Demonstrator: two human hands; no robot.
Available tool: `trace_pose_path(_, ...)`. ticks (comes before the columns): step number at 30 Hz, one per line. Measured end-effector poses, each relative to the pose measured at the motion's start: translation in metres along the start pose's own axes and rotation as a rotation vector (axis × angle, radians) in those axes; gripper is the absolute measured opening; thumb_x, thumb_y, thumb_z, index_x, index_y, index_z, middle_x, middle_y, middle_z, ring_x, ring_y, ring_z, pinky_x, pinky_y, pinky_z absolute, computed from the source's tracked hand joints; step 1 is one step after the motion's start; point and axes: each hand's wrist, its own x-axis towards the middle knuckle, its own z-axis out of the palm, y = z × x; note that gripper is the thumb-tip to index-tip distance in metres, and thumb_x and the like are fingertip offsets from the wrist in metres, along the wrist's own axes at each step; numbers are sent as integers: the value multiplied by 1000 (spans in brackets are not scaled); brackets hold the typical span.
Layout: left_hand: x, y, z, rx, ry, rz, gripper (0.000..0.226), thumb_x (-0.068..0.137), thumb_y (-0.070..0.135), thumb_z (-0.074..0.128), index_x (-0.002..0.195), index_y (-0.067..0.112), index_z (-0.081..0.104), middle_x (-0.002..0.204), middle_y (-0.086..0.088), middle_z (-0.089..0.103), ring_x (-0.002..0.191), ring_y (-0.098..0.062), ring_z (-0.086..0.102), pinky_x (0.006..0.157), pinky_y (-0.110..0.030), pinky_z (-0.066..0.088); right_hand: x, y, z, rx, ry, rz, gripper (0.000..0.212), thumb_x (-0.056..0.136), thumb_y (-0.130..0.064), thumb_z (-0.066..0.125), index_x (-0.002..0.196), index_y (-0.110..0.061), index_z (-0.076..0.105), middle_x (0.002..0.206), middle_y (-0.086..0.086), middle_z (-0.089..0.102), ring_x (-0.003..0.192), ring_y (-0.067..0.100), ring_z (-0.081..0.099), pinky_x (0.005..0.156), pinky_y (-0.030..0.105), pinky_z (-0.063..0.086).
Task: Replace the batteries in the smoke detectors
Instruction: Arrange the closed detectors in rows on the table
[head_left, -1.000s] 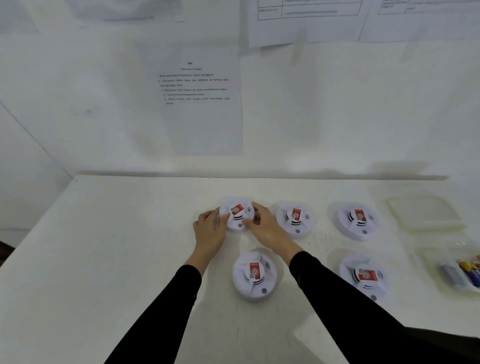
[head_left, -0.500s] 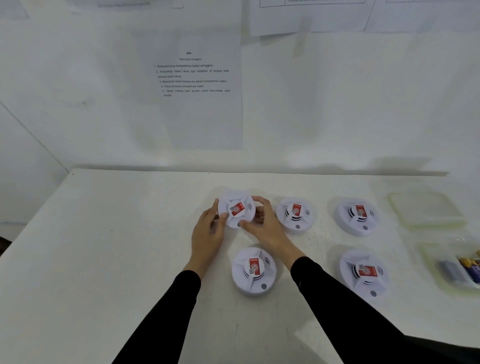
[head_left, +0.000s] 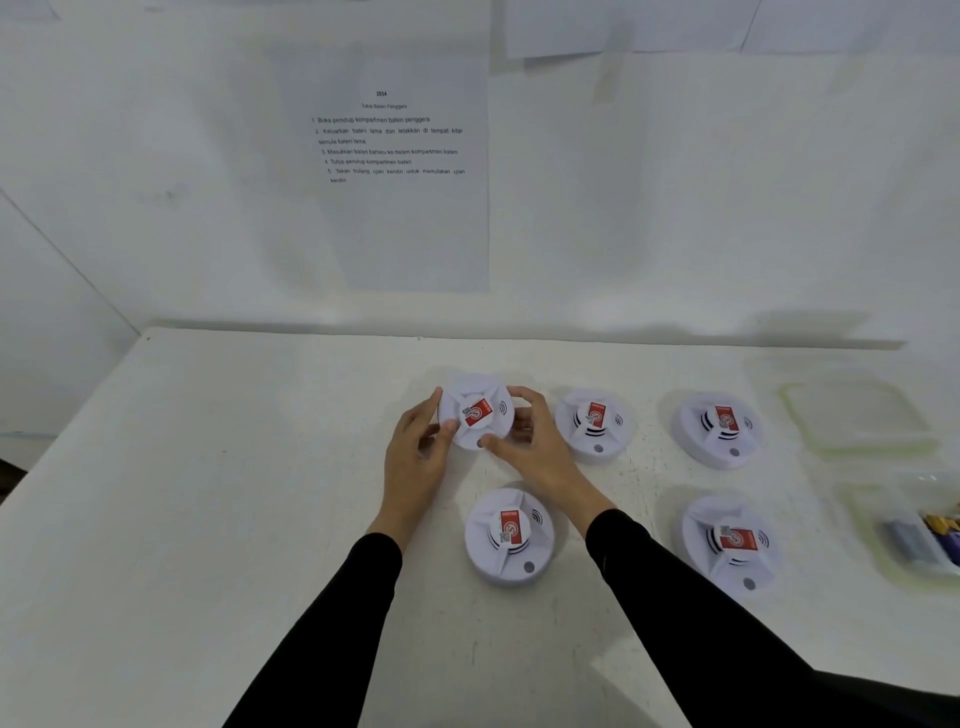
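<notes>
I am on the opening step, lifting one smoke detector (head_left: 475, 413) to get at its battery cover; my left grip (head_left: 415, 452) pinches its left rim, my right grip (head_left: 535, 452) curls round its right rim and lower edge; it sits tilted toward me, raised off the desk (head_left: 208, 519), at the left end of the far row, beside its neighbour (head_left: 595, 423); next, I judge, it must be turned over, both rims held firmly, since its back is hidden; a second ago it lay flat between my grips.
</notes>
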Motion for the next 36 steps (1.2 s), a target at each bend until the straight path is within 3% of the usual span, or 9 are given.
trace_pose_path(3, 0, -3, 1, -1, 5, 20, 45, 96, 19, 62, 140, 20, 53, 126, 1, 61, 106, 3, 58, 81, -1, 39, 0, 0, 0, -7, 3, -8, 64, 79, -11, 78, 130, -27, 42, 112, 1, 63, 102, 12, 63, 83, 18, 52)
trace_pose_path(10, 2, -4, 2, 20, 5, 31, 45, 96, 19, 62, 140, 17, 53, 125, 2, 63, 104, 20, 48, 81, 1, 37, 0, 2, 0, -19, 1, -15, 64, 79, -14, 78, 129, -29, 42, 113, 1, 64, 102, 11, 63, 84, 18, 52)
trace_pose_path(17, 1, -4, 0, 14, -3, 27, 45, 97, 22, 61, 140, 20, 53, 126, 2, 63, 104, 13, 52, 81, 0, 38, 0, 1, 0, -14, 6, -4, 64, 79, -13, 77, 131, -29, 42, 113, 0, 63, 102, 10, 62, 81, 16, 52)
trace_pose_path(20, 2, -4, 0, -2, -10, 32, 45, 97, 23, 61, 141, 20, 52, 126, 2, 63, 105, 3, 56, 81, -1, 39, 0, 0, 0, -19, 2, -7, 65, 79, -14, 78, 131, -29, 42, 113, -1, 63, 102, 8, 62, 79, 14, 51)
trace_pose_path(23, 1, -3, 1, -33, -6, 19, 45, 97, 20, 61, 140, 20, 53, 122, 6, 62, 107, -11, 60, 81, -2, 40, 0, 1, -1, -7, -24, -5, 59, 82, -21, 76, 129, -35, 44, 116, -3, 62, 105, 9, 61, 86, 20, 52)
trace_pose_path(28, -1, -3, 1, -150, -4, -84, 45, 95, 22, 63, 139, 27, 53, 117, 10, 64, 100, 1, 63, 81, -8, 46, 2, 4, -5, -31, -28, 2, 30, 98, -28, 53, 126, -36, 44, 115, -1, 63, 108, 11, 60, 93, 28, 50)
trace_pose_path(31, -1, -1, 0, -166, -11, -97, 44, 96, 26, 63, 138, 27, 54, 125, 13, 64, 100, 7, 63, 83, -10, 49, 3, 5, -4, -57, -11, -8, 28, 101, -23, 47, 126, -33, 43, 114, 0, 64, 107, 12, 60, 88, 23, 49)
trace_pose_path(36, 0, -3, 0, -164, -18, -88, 42, 96, 27, 62, 137, 27, 56, 128, 7, 65, 106, -1, 64, 83, -8, 48, 2, 5, -4, -65, -2, -8, 27, 101, -23, 48, 124, -35, 43, 112, -1, 64, 106, 10, 61, 85, 20, 48)
